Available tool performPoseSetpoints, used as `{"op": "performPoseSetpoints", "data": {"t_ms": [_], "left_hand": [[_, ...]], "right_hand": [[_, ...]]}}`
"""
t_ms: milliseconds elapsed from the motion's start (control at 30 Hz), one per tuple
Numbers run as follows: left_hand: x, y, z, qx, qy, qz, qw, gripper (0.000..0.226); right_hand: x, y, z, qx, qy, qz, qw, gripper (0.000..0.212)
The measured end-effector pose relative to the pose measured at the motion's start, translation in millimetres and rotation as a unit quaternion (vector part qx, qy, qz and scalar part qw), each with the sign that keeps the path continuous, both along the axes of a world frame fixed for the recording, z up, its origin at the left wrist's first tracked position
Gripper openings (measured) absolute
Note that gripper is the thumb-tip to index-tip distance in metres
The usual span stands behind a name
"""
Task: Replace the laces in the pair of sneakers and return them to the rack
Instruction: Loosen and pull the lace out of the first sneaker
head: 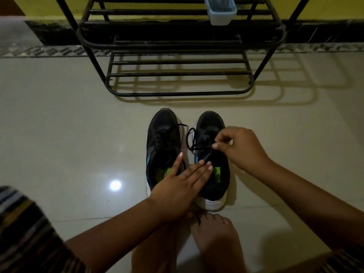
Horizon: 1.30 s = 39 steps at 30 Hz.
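Now untying the right black sneaker [213, 154].
Right hand [238, 148] pinches its thin black lace [194, 141]; flat left hand [181, 184] steadies. Tugging crooked might knot it.

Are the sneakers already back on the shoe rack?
No, both sneakers stand side by side on the floor in front of the rack, while the right hand pinches a lace on one of them.

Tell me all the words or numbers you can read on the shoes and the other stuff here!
None can be read.
Left shoe: green patch inside, too blurred to read.
Right shoe: green patch inside, also too blurred.
Rack: no writing.
Blue tub: no writing visible.
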<state>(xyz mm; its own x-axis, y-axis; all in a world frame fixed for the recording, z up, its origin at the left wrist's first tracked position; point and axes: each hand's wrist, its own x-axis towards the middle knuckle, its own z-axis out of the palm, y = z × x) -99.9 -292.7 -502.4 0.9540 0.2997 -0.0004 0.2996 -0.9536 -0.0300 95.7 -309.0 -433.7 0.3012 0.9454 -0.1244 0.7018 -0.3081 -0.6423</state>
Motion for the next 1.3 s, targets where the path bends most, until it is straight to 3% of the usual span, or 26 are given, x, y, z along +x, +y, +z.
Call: {"op": "performPoseSetpoints", "data": {"t_ms": [33, 100, 133, 200, 300, 367, 433, 533, 633, 767, 1300], "left_hand": [[-0.2, 0.0, 0.0, -0.006, -0.002, 0.001, 1.000, 0.062], [-0.5, -0.4, -0.5, -0.020, -0.002, 0.004, 1.000, 0.062], [-1.1, -0.4, -1.1, -0.026, 0.000, 0.004, 1.000, 0.062], [-1.9, -0.1, -2.0, -0.037, 0.001, 0.005, 0.999, 0.062], [-1.9, -0.2, -2.9, -0.043, 0.000, 0.008, 0.999, 0.062], [-2.0, -0.4, -2.5, -0.042, 0.002, 0.013, 0.999, 0.061], [-2.4, -0.3, -1.3, -0.033, 0.006, 0.017, 0.999, 0.062], [-2.6, -1.6, -0.9, -0.009, 0.016, 0.022, 1.000, 0.064], [-2.9, -3.5, -0.1, 0.005, 0.017, 0.027, 0.999, 0.079], [-3.8, -4.6, 1.4, 0.002, 0.021, 0.035, 0.999, 0.094], [-2.3, -7.8, 8.4, 0.001, -0.011, 0.062, 0.998, 0.093]], "right_hand": [[-1.3, 1.8, 9.1, -0.005, 0.119, -0.048, 0.992, 0.007], [-2.6, 6.0, 28.9, 0.007, 0.361, -0.127, 0.924, 0.007], [-1.6, 7.7, 37.4, 0.027, 0.426, -0.148, 0.892, 0.006], [0.6, 11.3, 45.7, 0.057, 0.441, -0.152, 0.883, 0.003], [2.0, 12.5, 35.4, 0.050, 0.336, -0.118, 0.933, 0.011], [5.4, 9.2, 20.5, 0.024, 0.194, -0.076, 0.978, 0.011], [9.9, 4.0, 6.9, 0.002, 0.015, -0.005, 1.000, 0.009], [7.4, -4.9, -6.4, -0.043, -0.170, 0.096, 0.980, 0.017], [0.3, -8.2, -11.3, -0.061, -0.261, 0.143, 0.953, 0.030], [-3.7, -6.4, -13.6, -0.055, -0.307, 0.157, 0.937, 0.031], [-4.2, -5.8, -25.4, -0.035, -0.287, 0.149, 0.946, 0.019]]}}
